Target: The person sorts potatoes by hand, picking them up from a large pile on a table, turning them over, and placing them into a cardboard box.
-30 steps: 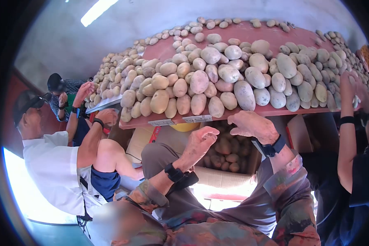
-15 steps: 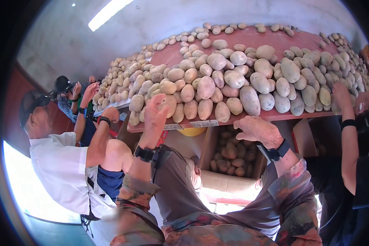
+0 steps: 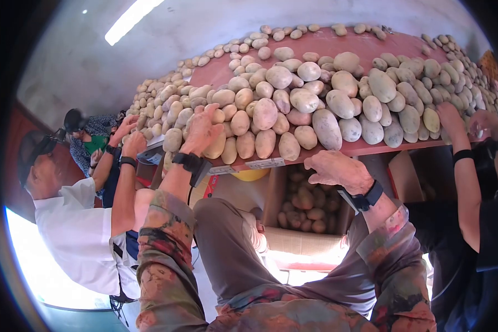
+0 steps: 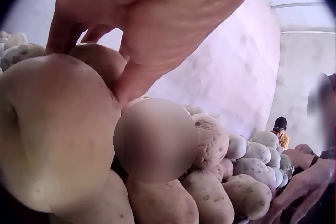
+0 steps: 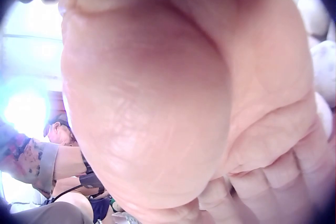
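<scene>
The left hand (image 3: 203,131) had its thumb and fingers around a potato (image 4: 98,62) in the heap's (image 3: 301,101) left front, on the red table (image 3: 310,44). The right hand (image 3: 340,170), loosely bent, empty, hung near a cardboard box (image 3: 301,238).

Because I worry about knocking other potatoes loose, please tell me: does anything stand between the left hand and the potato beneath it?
Nothing visible does: in the left wrist view, the left hand spans the potato from above. Another potato lies nearer the camera, not between them.
</scene>
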`<state>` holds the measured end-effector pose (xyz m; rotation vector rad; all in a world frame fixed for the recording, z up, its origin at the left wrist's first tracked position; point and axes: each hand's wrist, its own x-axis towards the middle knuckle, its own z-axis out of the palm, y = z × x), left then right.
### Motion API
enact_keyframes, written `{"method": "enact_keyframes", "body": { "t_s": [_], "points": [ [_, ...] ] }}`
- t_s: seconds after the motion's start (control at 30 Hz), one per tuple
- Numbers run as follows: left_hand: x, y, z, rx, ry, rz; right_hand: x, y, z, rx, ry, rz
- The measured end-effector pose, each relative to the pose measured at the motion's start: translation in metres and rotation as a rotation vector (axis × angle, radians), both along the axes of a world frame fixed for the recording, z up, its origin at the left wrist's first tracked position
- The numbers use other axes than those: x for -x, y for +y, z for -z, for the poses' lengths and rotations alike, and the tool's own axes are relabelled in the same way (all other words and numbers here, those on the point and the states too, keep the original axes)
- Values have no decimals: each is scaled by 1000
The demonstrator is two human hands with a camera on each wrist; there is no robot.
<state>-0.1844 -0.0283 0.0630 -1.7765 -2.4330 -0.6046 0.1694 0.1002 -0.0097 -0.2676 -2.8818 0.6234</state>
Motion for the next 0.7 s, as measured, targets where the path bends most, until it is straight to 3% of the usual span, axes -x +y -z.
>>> {"method": "enact_keyframes", "body": {
  "t_s": [0.1,0.23,0.33,0.4,0.47,0.53,0.6,0.63,0.67,0.7],
  "points": [
    [2,7,1,9,52,-42,-4,-5,-8,11,36,21],
    [-27,-4,-17,-159,118,-36,-1,1,-8,-36,-19,-18],
    [-68,-17,-29,-220,113,-15,-1,1,-14,-13,-194,14],
    [-109,-34,-38,3,-217,113,-2,3,-5,-66,-35,-25],
    [-146,-45,-29,192,-774,175,0,-2,-3,-41,-66,11],
    [-171,-52,-10,376,-1004,211,-2,-4,-11,8,-53,16],
    [-185,-55,32,549,-962,147,-1,-4,-11,-15,1,3],
    [-178,-58,61,547,-960,148,5,-5,-16,-33,-153,9],
    [-167,-61,93,415,-698,282,8,-6,-19,-50,-307,15],
    [-166,-60,97,282,-434,406,7,-4,-17,-52,-306,15]
  ]
}}
